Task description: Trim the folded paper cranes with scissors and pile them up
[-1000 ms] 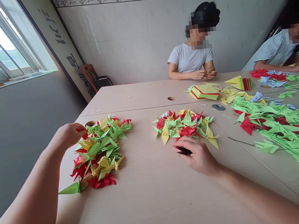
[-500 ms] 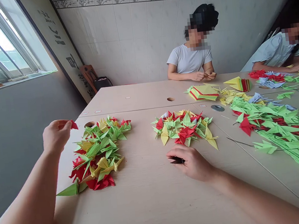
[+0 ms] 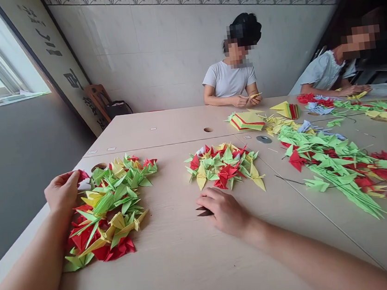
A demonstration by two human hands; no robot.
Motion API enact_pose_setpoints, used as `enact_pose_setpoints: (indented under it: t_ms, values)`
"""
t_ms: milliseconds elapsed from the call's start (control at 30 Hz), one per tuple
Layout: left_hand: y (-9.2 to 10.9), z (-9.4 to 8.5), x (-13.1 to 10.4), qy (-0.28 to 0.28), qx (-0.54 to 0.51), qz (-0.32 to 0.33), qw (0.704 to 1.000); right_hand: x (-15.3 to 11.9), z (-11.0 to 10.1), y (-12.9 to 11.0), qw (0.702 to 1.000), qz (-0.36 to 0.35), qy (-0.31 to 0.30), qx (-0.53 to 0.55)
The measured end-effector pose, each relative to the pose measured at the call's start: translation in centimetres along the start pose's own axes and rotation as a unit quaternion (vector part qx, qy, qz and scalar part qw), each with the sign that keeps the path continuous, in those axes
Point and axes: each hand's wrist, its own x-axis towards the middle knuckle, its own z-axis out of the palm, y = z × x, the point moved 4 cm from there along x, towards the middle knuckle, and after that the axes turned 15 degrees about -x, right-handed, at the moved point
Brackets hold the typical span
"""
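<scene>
My left hand [image 3: 62, 190] pinches a red folded paper piece [image 3: 83, 175] at the far left edge of a long pile of folded paper cranes [image 3: 118, 195]. The pile is green, red and yellow. Something whitish shows just below the pinched piece; its kind is unclear. My right hand [image 3: 223, 209] rests low over the table, closed around a small dark tool with two pointed tips [image 3: 204, 211]. Its handle is hidden in my palm. Just beyond that hand lies a rounder heap of paper cranes [image 3: 223, 165].
On the right lies a large spread of green and red cranes [image 3: 331, 162] with dark wires. Behind it are yellow cranes [image 3: 277, 124] and folded paper stacks [image 3: 246, 120]. Two people [image 3: 230, 82] sit across the table [image 3: 179, 267], working with paper.
My view has turned right, so most things sit further left. My left hand has come down closer to the long pile with the red piece. My right hand still holds the dark tool.
</scene>
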Motion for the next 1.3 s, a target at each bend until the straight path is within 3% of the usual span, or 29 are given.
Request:
enact_pose_setpoints:
  t_ms: [167,233,400,667,800,900,1000,1100,1167,1233,1300]
  values:
    - [0.4,0.3,-0.6,-0.035,0.008,-0.001,0.999,3.8,1.0,-1.7,0.992,-0.030,-0.020,-0.123]
    - [0.8,0.5,-0.9,-0.052,0.013,0.003,0.999,5.9,1.5,-1.8,0.986,-0.004,-0.048,-0.157]
    - [1.6,1.2,-1.4,-0.032,0.008,-0.036,0.999,9.3,2.3,-0.1,0.974,0.072,-0.093,-0.195]
    - [2.0,4.3,-1.6,-0.093,-0.050,-0.020,0.994,8.5,2.3,4.8,0.956,0.163,-0.105,-0.221]
    - [2.2,6.5,-1.7,-0.111,-0.072,-0.014,0.991,7.8,1.2,5.1,0.954,0.173,-0.089,-0.226]
    - [2.1,8.1,-1.7,-0.132,-0.089,-0.020,0.987,6.8,-0.3,2.2,0.967,0.142,-0.054,-0.204]
    - [1.7,8.9,-1.2,-0.139,-0.111,-0.033,0.983,5.0,-1.7,-3.8,0.999,-0.002,0.013,-0.035]
    - [1.1,8.7,-0.4,-0.109,-0.159,-0.045,0.980,3.0,-1.3,-10.4,0.984,-0.174,0.002,0.044]
    - [0.8,8.2,0.1,-0.078,-0.195,-0.049,0.976,2.4,-0.3,-13.5,0.971,-0.236,0.003,0.031]
    - [0.5,7.6,0.2,-0.056,-0.224,-0.052,0.972,2.5,0.9,-15.9,0.949,-0.314,-0.004,0.003]
    - [0.3,7.0,0.0,-0.051,-0.243,-0.055,0.967,3.4,1.9,-16.9,0.946,-0.323,-0.015,-0.019]
